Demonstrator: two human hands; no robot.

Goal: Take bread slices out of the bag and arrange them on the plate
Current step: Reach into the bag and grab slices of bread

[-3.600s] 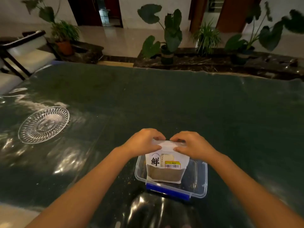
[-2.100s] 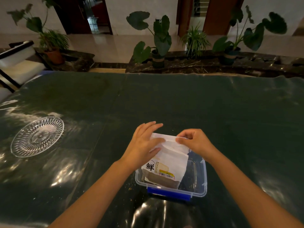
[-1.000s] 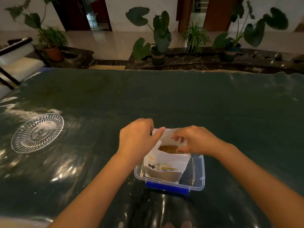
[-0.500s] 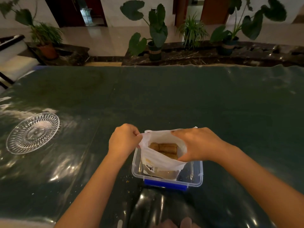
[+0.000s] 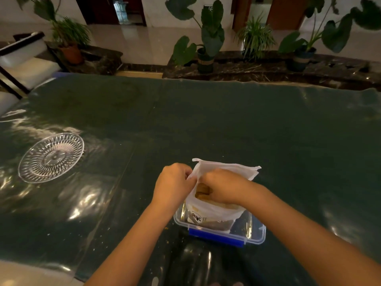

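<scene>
Potted plants line the far edge of a dark green worktop under glossy film. Near the front, a white bag stands in a clear plastic box with a blue clip. The left hand pinches the bag's left rim, fingers closed on it. The right hand reaches into the mouth; its fingers are hidden, their grip unclear, brown bread slices just beside them. An empty glass plate lies well apart, far left.
</scene>
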